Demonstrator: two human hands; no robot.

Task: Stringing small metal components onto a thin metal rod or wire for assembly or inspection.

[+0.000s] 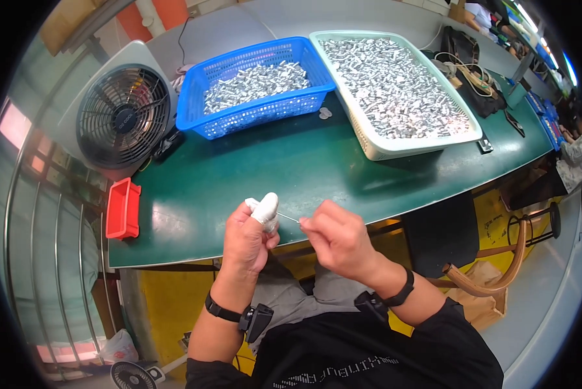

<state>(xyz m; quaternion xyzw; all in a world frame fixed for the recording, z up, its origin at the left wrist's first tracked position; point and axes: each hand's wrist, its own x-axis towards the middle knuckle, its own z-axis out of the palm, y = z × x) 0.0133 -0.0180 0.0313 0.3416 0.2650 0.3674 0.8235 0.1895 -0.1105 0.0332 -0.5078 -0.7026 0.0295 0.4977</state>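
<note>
My left hand (247, 243) is closed above the near edge of the green table, white coverings wrapped over its thumb and a fingertip. Whatever lies between those fingertips is hidden. From them a thin metal rod (288, 217) runs to my right hand (340, 238), which pinches its other end. Beyond my hands stands a blue perforated basket (265, 104), partly filled with small silvery metal parts (255, 84). To its right a pale green basket (395, 150) is heaped with similar silvery parts (395, 84).
A box fan (123, 117) stands at the table's left end, with a red bin (123, 209) nearer me. Small round pieces (325, 113) lie by the blue basket. A black bag (479, 91) with cables sits at the far right. A dark chair (440, 230) is below the right edge.
</note>
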